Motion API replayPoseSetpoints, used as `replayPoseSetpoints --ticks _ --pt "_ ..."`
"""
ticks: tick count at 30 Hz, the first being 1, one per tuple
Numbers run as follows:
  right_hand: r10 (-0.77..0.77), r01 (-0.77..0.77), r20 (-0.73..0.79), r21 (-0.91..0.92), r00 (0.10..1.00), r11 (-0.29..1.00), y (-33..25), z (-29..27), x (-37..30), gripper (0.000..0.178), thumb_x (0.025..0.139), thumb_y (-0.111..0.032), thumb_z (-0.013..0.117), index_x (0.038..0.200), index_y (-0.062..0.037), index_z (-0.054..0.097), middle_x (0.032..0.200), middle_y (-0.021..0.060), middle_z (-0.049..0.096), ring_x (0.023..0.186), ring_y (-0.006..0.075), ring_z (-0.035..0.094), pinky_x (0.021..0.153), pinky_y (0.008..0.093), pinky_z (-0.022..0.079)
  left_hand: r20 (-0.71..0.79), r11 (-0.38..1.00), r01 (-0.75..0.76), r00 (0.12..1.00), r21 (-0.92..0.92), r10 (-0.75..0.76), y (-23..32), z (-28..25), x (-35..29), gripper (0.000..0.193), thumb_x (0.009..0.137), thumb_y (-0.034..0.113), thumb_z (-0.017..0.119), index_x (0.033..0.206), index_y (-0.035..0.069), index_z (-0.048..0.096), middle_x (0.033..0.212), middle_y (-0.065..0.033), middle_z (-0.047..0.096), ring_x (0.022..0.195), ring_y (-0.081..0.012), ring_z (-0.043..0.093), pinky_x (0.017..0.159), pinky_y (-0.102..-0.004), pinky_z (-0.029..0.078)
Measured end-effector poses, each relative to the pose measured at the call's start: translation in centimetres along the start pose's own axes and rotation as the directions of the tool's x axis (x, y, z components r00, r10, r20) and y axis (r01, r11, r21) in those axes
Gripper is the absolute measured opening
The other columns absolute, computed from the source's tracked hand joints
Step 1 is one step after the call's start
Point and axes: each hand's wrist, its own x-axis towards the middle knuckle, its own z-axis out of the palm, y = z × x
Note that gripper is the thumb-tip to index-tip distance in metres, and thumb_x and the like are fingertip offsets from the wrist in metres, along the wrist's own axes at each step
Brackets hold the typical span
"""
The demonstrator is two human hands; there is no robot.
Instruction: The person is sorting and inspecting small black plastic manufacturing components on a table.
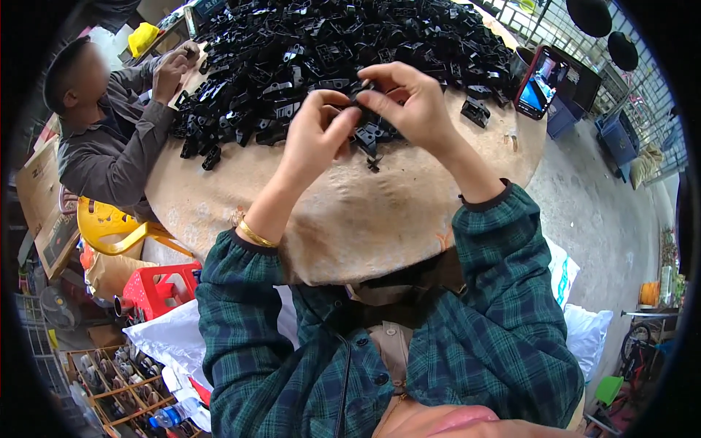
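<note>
L hand (319, 135) and R hand (418, 109) meet over the near edge of the heap. Fingers of both are narrow, thumb vs. index, apparently pinching one small dark part (356, 92) btwn them; its outline blends w/ the black behind, so can't tell its exact shape or who grips which end. Two-handed pinch prob. b/c the piece is tiny: one side steadies, the other works it. Held up off the worktop (365, 244), approx. centre, prob. for a clear view.

Heap of black parts (328, 44) covers the far side, likely so pieces stay w/in reach; near side is bare beige cloth, leaving room for forearms. A loose black piece (476, 112) sits apart at R; another small bit (374, 165) lies just near of the heap. Phone (542, 82) stands tilted at the R edge, screen facing in, presumably for viewing. Co-worker (106, 142) sits far L, hands raised by the heap's L side.
</note>
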Motion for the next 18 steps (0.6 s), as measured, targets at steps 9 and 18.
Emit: replayPoseSetpoints --ticks 9,18 --pt "-0.269 0.271 -0.033 0.080 0.963 0.959 -0.1 1.4 -0.8 0.023 0.078 0.000 0.066 0.100 -0.0008 0.061 0.099 0.0074 0.061 0.088 0.0139 0.062 0.075 0.0240 0.051 0.042 0.858 0.166 0.985 -0.486 -0.166 -0.4 -1.3 0.2 0.025 0.094 0.026 0.045 0.108 0.007 0.056 0.059 0.0014 0.048 0.038 -0.0045 0.038 0.034 -0.0176 0.026" --pt "-0.044 0.049 -0.042 0.134 0.998 0.990 0.5 1.4 -0.9 0.031 0.079 0.000 0.064 0.110 -0.0011 0.058 0.097 0.0092 0.063 0.085 0.0146 0.063 0.077 0.0260 0.052 0.118 0.800 0.031 0.992 -0.599 0.050 0.4 -0.5 -0.3 0.035 0.094 0.017 0.046 0.127 0.005 0.044 0.079 -0.0068 0.058 0.058 -0.0134 0.058 0.050 -0.0241 0.049"
